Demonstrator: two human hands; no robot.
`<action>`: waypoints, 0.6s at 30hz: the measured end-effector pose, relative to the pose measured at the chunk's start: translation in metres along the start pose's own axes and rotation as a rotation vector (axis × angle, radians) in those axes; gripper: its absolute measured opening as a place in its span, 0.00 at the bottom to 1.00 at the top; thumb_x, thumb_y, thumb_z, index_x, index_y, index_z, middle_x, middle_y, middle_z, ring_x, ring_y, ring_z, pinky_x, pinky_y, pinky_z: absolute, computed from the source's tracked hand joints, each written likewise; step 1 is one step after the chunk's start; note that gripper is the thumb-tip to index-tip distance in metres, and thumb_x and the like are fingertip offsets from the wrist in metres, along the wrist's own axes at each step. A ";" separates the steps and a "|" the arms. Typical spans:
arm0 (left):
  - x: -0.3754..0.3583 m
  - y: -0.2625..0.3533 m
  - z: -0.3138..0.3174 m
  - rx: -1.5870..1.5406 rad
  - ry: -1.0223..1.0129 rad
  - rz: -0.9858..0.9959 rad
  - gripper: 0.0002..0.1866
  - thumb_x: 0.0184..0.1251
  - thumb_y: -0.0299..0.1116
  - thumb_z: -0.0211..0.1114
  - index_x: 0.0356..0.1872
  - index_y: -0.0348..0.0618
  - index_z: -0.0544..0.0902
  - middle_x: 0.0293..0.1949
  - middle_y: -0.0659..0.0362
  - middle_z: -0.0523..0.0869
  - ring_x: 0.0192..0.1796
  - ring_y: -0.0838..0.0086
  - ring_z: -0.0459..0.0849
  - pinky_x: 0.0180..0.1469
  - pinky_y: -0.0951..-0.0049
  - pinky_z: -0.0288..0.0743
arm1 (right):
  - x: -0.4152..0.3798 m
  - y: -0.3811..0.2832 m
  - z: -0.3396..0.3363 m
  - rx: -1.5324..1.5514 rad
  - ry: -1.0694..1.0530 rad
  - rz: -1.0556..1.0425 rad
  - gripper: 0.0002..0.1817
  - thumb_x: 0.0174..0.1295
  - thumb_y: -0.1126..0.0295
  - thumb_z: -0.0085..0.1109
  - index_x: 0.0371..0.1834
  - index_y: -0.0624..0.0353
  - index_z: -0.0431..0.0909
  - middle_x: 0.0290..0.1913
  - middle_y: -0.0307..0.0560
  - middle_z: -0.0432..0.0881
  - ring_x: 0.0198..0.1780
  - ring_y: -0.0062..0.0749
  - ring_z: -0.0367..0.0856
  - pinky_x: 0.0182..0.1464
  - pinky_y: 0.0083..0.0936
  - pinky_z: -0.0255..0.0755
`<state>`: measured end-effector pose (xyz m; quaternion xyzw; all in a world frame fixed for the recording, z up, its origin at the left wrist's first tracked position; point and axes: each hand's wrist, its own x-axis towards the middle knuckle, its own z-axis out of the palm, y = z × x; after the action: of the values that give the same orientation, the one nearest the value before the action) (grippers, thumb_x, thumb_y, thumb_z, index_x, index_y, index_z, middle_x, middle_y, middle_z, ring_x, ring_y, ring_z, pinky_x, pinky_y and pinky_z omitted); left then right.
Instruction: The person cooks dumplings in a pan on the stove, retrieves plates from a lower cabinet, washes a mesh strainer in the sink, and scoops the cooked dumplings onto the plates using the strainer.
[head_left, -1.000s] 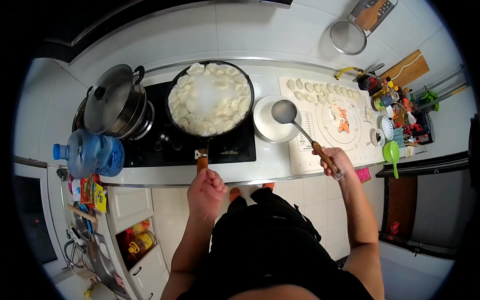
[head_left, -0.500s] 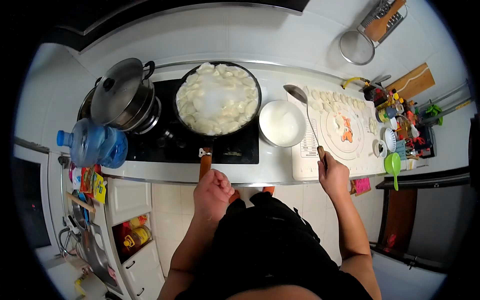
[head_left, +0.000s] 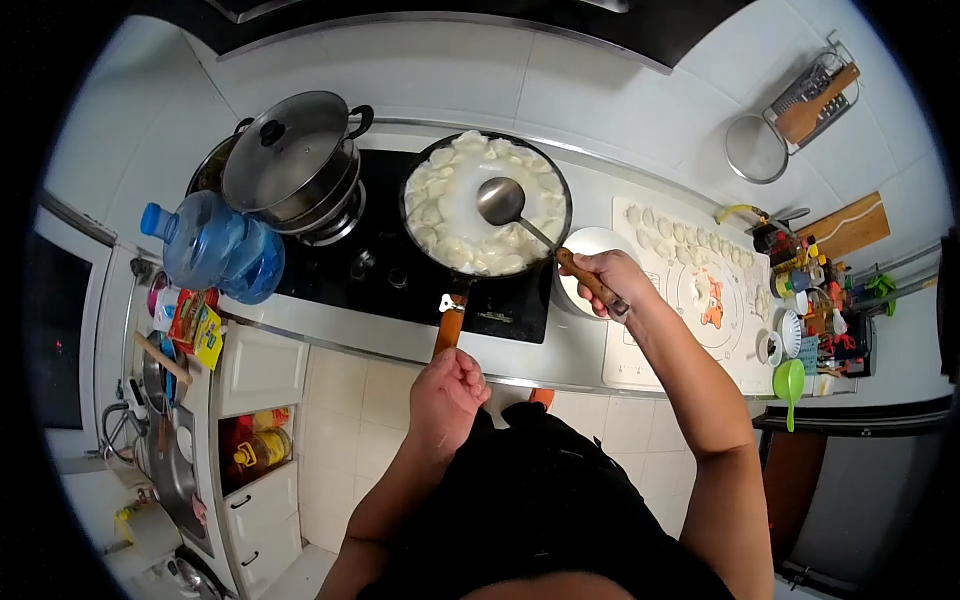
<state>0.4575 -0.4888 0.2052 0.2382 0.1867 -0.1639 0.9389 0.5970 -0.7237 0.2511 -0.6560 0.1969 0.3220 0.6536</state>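
Observation:
My right hand (head_left: 612, 283) is wrapped round the wooden handle of a ladle (head_left: 502, 201), whose metal bowl sits over the middle of a frying pan (head_left: 571, 195). Dumplings (head_left: 435, 215) ring the pan, with cloudy whitish liquid in the centre. My left hand (head_left: 448, 395) is closed, fingers curled, at the end of the pan's wooden handle (head_left: 449, 328). Partly hidden behind my right hand and the ladle handle is a white bowl (head_left: 597, 241). A white printed mat (head_left: 640, 352) to the right carries rows of raw dumplings (head_left: 690, 235).
Left of the pan stands a lidded steel pot (head_left: 290, 165) on the black cooktop (head_left: 380, 255). A blue water jug (head_left: 225, 250) lies near the counter's left end. Bottles (head_left: 800, 280) and a green scoop (head_left: 789, 378) line the right end. A strainer (head_left: 756, 149) hangs on the wall.
My right hand has carried the ladle left from above the mat to over the pan. My left hand stays by the pan handle. The whole view has shifted and tilted.

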 end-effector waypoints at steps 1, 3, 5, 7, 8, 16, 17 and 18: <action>-0.001 0.000 -0.002 -0.008 -0.007 0.000 0.12 0.70 0.38 0.43 0.27 0.46 0.70 0.22 0.62 0.71 0.25 0.77 0.67 0.34 0.73 0.61 | 0.004 -0.001 0.000 -0.020 -0.019 0.032 0.17 0.65 0.61 0.47 0.39 0.67 0.75 0.12 0.40 0.69 0.07 0.23 0.63 0.08 0.21 0.57; -0.002 0.000 -0.005 -0.023 -0.010 0.003 0.12 0.70 0.38 0.43 0.27 0.46 0.70 0.23 0.62 0.71 0.25 0.77 0.67 0.34 0.73 0.60 | 0.007 -0.004 0.002 -0.034 -0.017 0.069 0.17 0.66 0.61 0.46 0.39 0.66 0.75 0.12 0.40 0.69 0.07 0.23 0.63 0.08 0.21 0.57; -0.003 0.002 -0.006 -0.033 -0.010 -0.004 0.13 0.70 0.38 0.43 0.27 0.46 0.70 0.23 0.62 0.71 0.25 0.77 0.67 0.35 0.74 0.61 | 0.011 -0.003 0.002 -0.033 -0.045 0.110 0.17 0.66 0.59 0.44 0.39 0.63 0.75 0.12 0.38 0.68 0.08 0.21 0.63 0.08 0.20 0.57; -0.004 0.003 -0.009 -0.048 -0.017 0.000 0.13 0.70 0.38 0.44 0.28 0.46 0.70 0.23 0.62 0.72 0.26 0.77 0.68 0.34 0.74 0.61 | 0.014 -0.001 0.004 -0.002 -0.033 0.119 0.17 0.66 0.60 0.44 0.39 0.63 0.75 0.11 0.37 0.68 0.07 0.21 0.62 0.08 0.18 0.56; -0.004 0.003 -0.010 -0.059 -0.029 -0.001 0.13 0.70 0.39 0.45 0.28 0.45 0.70 0.24 0.63 0.72 0.26 0.77 0.68 0.33 0.74 0.62 | 0.014 0.000 0.004 0.033 -0.017 0.126 0.16 0.66 0.61 0.45 0.39 0.64 0.76 0.11 0.37 0.68 0.06 0.20 0.61 0.08 0.16 0.54; -0.003 0.006 -0.007 -0.032 -0.044 -0.008 0.12 0.70 0.39 0.45 0.28 0.45 0.70 0.24 0.63 0.72 0.27 0.77 0.68 0.33 0.75 0.62 | 0.010 0.005 -0.006 0.167 -0.122 0.131 0.18 0.67 0.60 0.41 0.42 0.65 0.74 0.11 0.36 0.67 0.06 0.20 0.60 0.08 0.15 0.56; -0.003 0.006 -0.006 -0.021 -0.048 -0.007 0.12 0.70 0.39 0.45 0.28 0.45 0.70 0.23 0.63 0.71 0.27 0.78 0.68 0.33 0.75 0.62 | 0.008 0.005 -0.008 0.217 -0.149 0.133 0.19 0.68 0.59 0.40 0.41 0.66 0.73 0.12 0.37 0.67 0.07 0.19 0.60 0.08 0.15 0.56; -0.003 0.005 -0.006 -0.018 -0.049 -0.012 0.12 0.70 0.39 0.45 0.28 0.45 0.70 0.23 0.63 0.71 0.27 0.78 0.68 0.33 0.75 0.62 | 0.006 0.005 -0.010 0.222 -0.146 0.132 0.19 0.68 0.59 0.40 0.41 0.66 0.73 0.12 0.37 0.67 0.07 0.19 0.60 0.08 0.15 0.56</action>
<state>0.4557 -0.4807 0.2032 0.2246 0.1664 -0.1734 0.9444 0.5990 -0.7329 0.2426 -0.5401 0.2258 0.3873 0.7122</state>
